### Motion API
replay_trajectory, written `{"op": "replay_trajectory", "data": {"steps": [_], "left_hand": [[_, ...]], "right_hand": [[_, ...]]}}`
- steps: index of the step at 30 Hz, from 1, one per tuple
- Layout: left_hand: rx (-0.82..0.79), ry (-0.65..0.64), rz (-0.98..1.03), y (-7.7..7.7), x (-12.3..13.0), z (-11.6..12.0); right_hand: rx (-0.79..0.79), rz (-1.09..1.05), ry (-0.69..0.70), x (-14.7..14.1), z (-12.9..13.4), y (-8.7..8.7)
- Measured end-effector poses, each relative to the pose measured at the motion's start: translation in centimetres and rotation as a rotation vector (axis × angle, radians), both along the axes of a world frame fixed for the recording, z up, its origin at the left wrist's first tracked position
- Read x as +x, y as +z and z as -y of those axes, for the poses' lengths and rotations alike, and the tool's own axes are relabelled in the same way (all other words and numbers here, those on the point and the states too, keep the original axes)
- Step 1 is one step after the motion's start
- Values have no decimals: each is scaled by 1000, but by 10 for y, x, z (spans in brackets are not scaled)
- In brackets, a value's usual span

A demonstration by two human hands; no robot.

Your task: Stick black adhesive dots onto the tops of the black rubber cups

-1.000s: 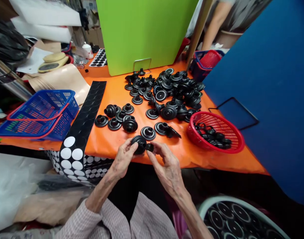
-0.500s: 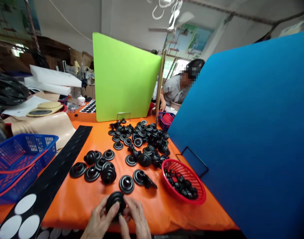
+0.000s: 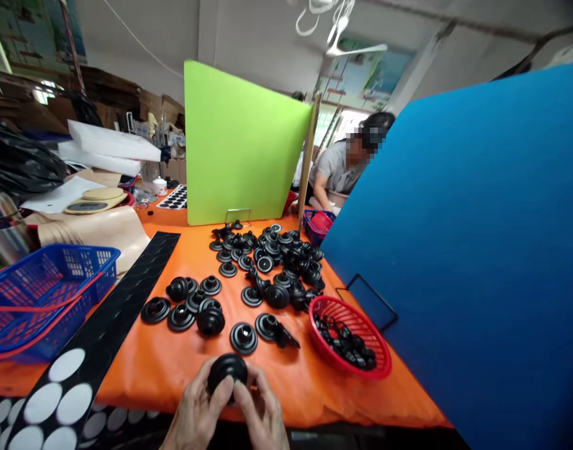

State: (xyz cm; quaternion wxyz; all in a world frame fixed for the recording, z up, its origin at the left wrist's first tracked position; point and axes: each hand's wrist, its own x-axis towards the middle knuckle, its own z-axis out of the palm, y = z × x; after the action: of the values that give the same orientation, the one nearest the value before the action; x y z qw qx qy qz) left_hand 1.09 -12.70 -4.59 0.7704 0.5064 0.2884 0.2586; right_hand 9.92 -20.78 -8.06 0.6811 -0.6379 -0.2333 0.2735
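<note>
The black rubber bellows boot (image 3: 227, 370) sits between both hands at the near edge of the orange-covered table (image 3: 141, 369), its domed top now facing up, where half a second ago it leaned toward the upper left. It also sits slightly higher in the view, and the hands have drawn closer around it. The left hand (image 3: 192, 412) and right hand (image 3: 261, 415) are both closed on it, their fingers curled around its sides in a firm two-handed grasp. The underside is hidden by the fingers. At 12 o'clock, just beyond the hands, a flanged black rubber part (image 3: 243, 338) stands apart from them, with more of these parts scattered in a large group (image 3: 277, 269) farther out. At 2 o'clock, a red round basket (image 3: 361, 374) holds small black pieces (image 3: 345, 344). At 10 o'clock, a blue plastic basket (image 3: 47, 300) sits on the table beside a black strip (image 3: 122, 294) of white-dotted sheet. A lime-green board (image 3: 244, 144) stands at 12 o'clock, a blue board (image 3: 455, 250) fills 3 o'clock, and a co-worker (image 3: 343, 172) sits beyond them at 1 o'clock.
</note>
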Motion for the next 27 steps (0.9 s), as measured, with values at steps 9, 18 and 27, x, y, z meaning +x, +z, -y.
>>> {"op": "replay_trajectory", "data": {"steps": [9, 18, 27], "left_hand": [[-245, 42, 229, 13, 1, -10], [-210, -52, 190, 15, -14, -20], [60, -36, 131, 3, -12, -17]], "right_hand": [[-50, -71, 79, -5, -8, 39], [-8, -103, 84, -8, -14, 44], [-39, -5, 76, -7, -11, 35]]}}
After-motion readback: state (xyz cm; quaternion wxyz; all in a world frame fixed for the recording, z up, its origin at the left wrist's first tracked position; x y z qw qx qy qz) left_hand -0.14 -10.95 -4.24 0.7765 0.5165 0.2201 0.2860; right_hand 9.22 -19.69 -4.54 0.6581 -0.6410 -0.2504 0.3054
